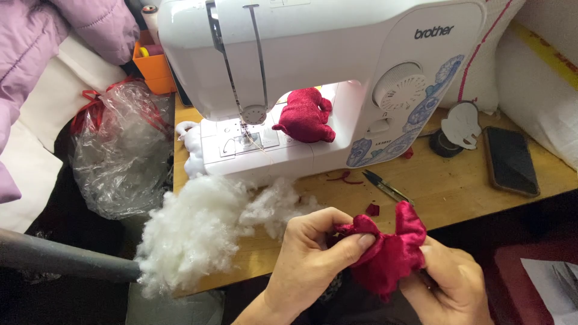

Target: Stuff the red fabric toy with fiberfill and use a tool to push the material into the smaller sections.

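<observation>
**Pinching crimson velvet at the table edge**

Head view: gripping a limp, shiny crimson velvet toy skin (388, 250) with left hand (313, 259) and right hand (448, 283), fingers pinching tight. Lying just left: fluffy white stuffing (198, 232). Sitting on the glossy white sewing machine (325, 72): a plump stuffed velvet toy (306, 115).

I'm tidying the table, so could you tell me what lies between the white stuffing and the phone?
In the head view, between the white stuffing and the phone lie small snips and red fabric scraps on bare wood.
</observation>
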